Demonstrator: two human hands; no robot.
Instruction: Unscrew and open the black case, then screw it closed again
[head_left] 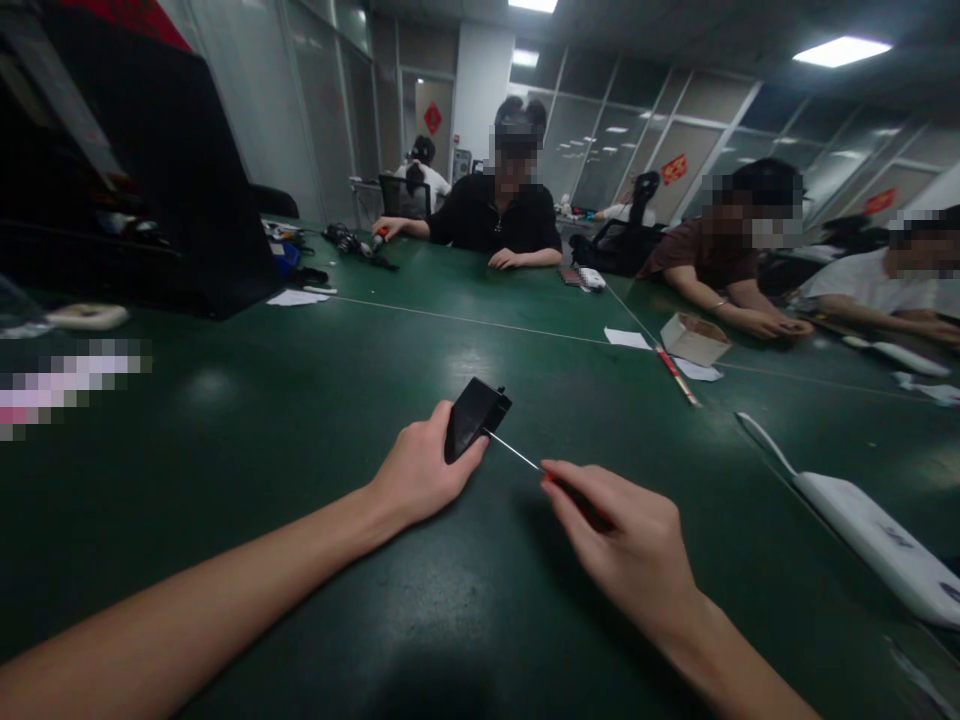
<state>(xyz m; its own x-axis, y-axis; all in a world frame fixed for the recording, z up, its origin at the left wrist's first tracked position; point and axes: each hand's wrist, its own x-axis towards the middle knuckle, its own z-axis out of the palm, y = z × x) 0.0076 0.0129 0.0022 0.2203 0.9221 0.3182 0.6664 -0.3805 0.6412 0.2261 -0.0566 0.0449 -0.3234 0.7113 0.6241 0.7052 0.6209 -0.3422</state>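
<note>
A: First entry, left hand?
B: Left hand (424,460), bare, wrapped around a flat black box (474,415); thumb along the near edge, fingers mostly hidden behind.

A: Position of the black box?
B: Near the middle of the view, tilted, in front of the wearer, above the green table (315,620). A small stub projects from its upper right corner. Whether any part of it rests on the tabletop, cannot tell.

A: Right hand?
B: Right hand (630,540), closed, thumb and fingertips pinching the red handle of a thin tool (513,450). Metal shaft, straight, slanting up and left to the box's edge just beside the left thumb. Whether the tip enters the box or only meets its edge, cannot tell.

A: Items on the right of the table?
B: One white power strip (874,535), its cord curving away at the far end. One small open carton (694,340), pale, with a paper sheet partly beneath it. One red-and-pale stick (675,375), lying near the carton. One white slip (628,339), beside the stick's far end.

A: Left of the table?
B: One large dark panel (172,150), upright; white paper (300,297) by its lower corner.

A: Persons?
B: Across the table, a person in a black top (495,220), one hand near dark cables (345,240). To the right, a person in a brown top (712,250), forearms on the table.
</note>
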